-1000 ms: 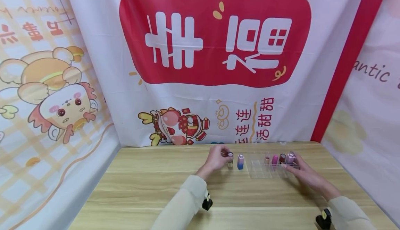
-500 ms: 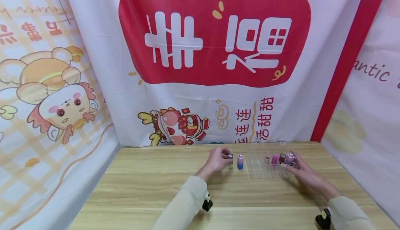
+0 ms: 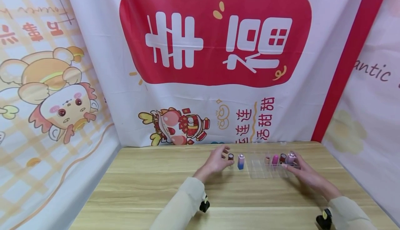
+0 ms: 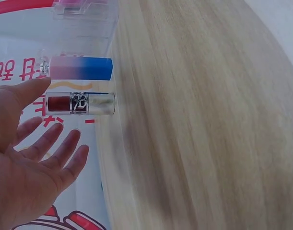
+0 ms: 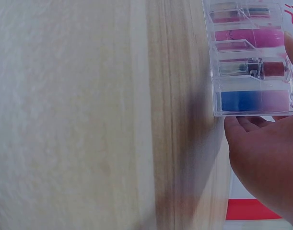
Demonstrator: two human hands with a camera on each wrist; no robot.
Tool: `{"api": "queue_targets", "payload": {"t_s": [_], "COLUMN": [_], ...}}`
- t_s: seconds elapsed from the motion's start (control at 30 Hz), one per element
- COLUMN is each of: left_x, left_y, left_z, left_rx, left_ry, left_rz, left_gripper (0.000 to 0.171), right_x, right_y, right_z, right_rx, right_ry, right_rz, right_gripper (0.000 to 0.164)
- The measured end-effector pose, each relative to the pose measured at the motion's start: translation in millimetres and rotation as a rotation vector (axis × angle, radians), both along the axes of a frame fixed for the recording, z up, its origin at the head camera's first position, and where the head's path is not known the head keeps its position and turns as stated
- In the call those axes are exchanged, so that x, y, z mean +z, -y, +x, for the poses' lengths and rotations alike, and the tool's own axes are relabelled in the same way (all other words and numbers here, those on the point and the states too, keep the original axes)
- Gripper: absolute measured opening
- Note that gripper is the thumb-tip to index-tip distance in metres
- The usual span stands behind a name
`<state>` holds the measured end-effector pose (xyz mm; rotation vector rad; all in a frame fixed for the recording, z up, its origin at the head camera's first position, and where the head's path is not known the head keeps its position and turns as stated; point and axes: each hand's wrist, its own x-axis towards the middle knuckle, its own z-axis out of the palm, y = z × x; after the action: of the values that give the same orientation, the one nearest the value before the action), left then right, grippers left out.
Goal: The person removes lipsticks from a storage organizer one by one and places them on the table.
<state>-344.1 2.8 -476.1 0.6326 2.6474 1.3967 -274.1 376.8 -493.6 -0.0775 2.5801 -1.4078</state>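
Note:
My left hand [image 3: 216, 160] is spread beside a standing lipstick tube [image 3: 231, 157], thumb and fingers apart from it. In the left wrist view this tube [image 4: 80, 103] has a dark red half, a silver ornate band and a clear gold-tinted half. Just right of it stands a square pink-to-blue lipstick [image 3: 241, 161]. My right hand [image 3: 304, 172] grips the right end of a clear plastic lipstick organizer [image 3: 257, 169], thumb over its front edge, fingers at its outer side. Inside stand a bright pink tube [image 5: 251, 37], a dark red tube [image 5: 273, 69] and a pink-and-blue lipstick [image 5: 254, 100].
A small copper-topped tube [image 3: 267, 160] stands farther left in the organizer, whose left compartments show clear plastic. The wooden table [image 3: 150, 185] stretches in front. A printed white cloth [image 3: 109, 84] hangs behind the table's back edge.
My left hand has let go of the dark red lipstick tube, its fingers opening and drawing slightly left. The tube stays upright on the table. My right hand has kept its place on the organizer.

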Motion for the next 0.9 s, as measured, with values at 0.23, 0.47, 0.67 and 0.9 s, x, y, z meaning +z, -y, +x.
{"api": "queue_targets", "payload": {"t_s": [0.23,0.47,0.67,0.9], "left_x": [4.3,11.6,18.5,26.2], "left_y": [2.8,3.9,4.3,2.9], "left_z": [3.1,6.7,9.0,12.1], "left_rx": [-0.010,-0.013,-0.029,-0.030], "left_ry": [-0.012,-0.022,-0.038,-0.072], "left_rz": [-0.020,-0.028,0.010,0.022], "left_gripper": [0.051,0.051,0.048,0.045], "right_x": [-0.7,-1.0,-0.3,-0.1], "right_y": [-0.8,-0.4,0.1,-0.3], "right_z": [-0.3,0.1,0.2,-1.6], "right_rx": [0.000,0.004,0.002,-0.011], "right_ry": [0.004,-0.010,-0.002,0.043], "right_rz": [0.009,-0.003,-0.002,0.006], "right_gripper": [0.102,0.101,0.101,0.103]}}
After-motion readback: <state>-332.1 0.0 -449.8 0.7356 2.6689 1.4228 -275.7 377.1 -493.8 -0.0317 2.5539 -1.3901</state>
